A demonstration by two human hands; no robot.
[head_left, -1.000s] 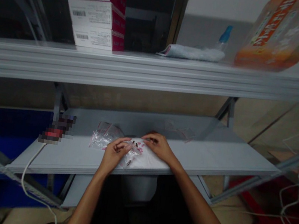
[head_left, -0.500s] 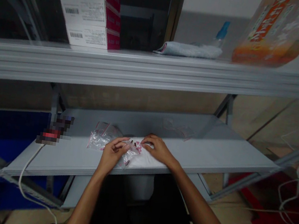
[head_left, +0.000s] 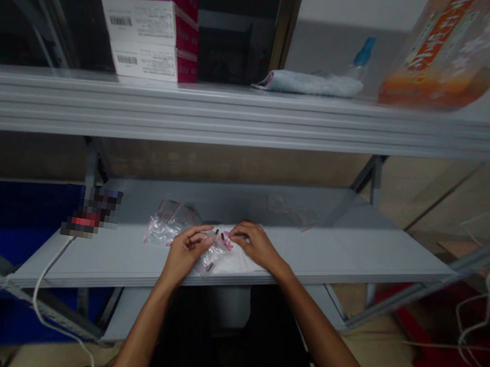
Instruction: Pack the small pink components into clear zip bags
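Note:
My left hand (head_left: 188,250) is closed, thumb and fingers pinching a small clear plastic bag (head_left: 205,264) near the shelf's front edge. Small dark pieces (head_left: 210,267) show at the bag and just beyond the fingertips. My right hand (head_left: 257,246) is bent over a group of tiny pink pieces (head_left: 227,243), its thumb and fingertips brought together beside them. Whatever those fingertips hold is too small to make out. Under the pink pieces lies a white sheet or cloth (head_left: 235,264). To the left of my left hand lie clear zip bags (head_left: 168,225) with pinkish edges.
Another thin clear bag (head_left: 292,208) lies further back on the grey lower shelf (head_left: 357,238). A pixelated dark and red object with a white cable (head_left: 44,276) is at the left. The upper shelf (head_left: 237,117) carries stacked boxes (head_left: 144,25), a folded cloth (head_left: 311,84), and an orange package (head_left: 440,65).
Both hands stay nearly in place. The fingertips of my right hand have shifted slightly over the pink pieces, and the view has moved a little.

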